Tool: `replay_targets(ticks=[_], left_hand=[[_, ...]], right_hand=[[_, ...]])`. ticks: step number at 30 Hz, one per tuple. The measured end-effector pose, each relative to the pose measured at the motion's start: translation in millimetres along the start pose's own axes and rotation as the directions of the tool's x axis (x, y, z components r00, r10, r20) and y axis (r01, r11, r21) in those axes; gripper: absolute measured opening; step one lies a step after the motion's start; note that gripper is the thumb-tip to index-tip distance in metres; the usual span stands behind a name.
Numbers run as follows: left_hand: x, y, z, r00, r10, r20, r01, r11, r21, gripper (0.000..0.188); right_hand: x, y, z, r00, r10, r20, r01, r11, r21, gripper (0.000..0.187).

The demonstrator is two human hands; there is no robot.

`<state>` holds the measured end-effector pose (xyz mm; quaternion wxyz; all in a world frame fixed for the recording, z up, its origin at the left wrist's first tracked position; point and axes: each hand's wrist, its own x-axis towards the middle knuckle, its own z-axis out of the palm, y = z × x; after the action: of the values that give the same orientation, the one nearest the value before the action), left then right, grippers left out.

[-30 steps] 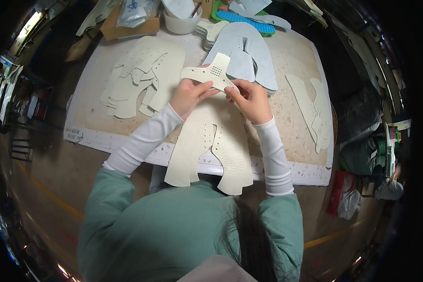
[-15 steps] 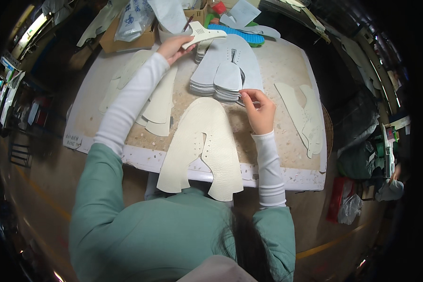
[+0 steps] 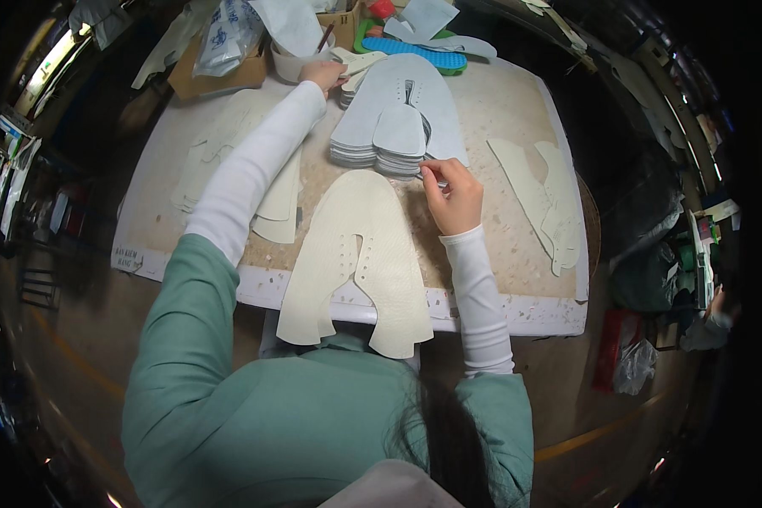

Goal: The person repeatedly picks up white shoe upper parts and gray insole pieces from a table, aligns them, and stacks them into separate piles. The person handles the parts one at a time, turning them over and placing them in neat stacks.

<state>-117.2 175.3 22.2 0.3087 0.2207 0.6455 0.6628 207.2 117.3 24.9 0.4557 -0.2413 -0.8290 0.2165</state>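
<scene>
My left hand (image 3: 323,74) reaches to the far side of the table, its fingers closed on the near end of a cream perforated leather piece (image 3: 360,62). That piece lies low, over a small pile of like pieces (image 3: 349,93) beside the tall stack of grey shoe-upper pieces (image 3: 389,106). My right hand (image 3: 453,196) is pinched at the near right corner of the grey stack; whatever sits between its fingertips is too small to name. Before me, a cream U-shaped leather upper (image 3: 347,203) with eyelet holes overhangs the table's near edge.
Cream cut pieces lie on the left (image 3: 277,207) and right (image 3: 538,207) of the table (image 3: 499,279). Along the back stand a cardboard box (image 3: 220,80) with a plastic bag, a white tub (image 3: 288,66) and a blue textured pad (image 3: 423,55).
My left hand has lowered the perforated piece from the air down to the small pile. The right hand keeps its pinch at the stack's corner. The whole view has shifted slightly.
</scene>
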Motion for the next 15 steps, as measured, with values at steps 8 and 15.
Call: replay_targets(ticks=[8, 15], left_hand=[[3.7, -8.4, -3.5, 0.972, 0.208, -0.110, -0.190, 0.970, 0.154, 0.015], [-3.3, -4.6, -7.7, 0.946, 0.323, 0.009, -0.235, 0.670, 0.705, 0.024]], right_hand=[[-1.9, -2.4, 1.9, 1.000, -0.013, 0.016, 0.013, 1.000, -0.006, 0.007], [-3.1, -3.2, 2.4, 0.999, -0.027, 0.038, 0.028, 0.999, -0.028, 0.007]])
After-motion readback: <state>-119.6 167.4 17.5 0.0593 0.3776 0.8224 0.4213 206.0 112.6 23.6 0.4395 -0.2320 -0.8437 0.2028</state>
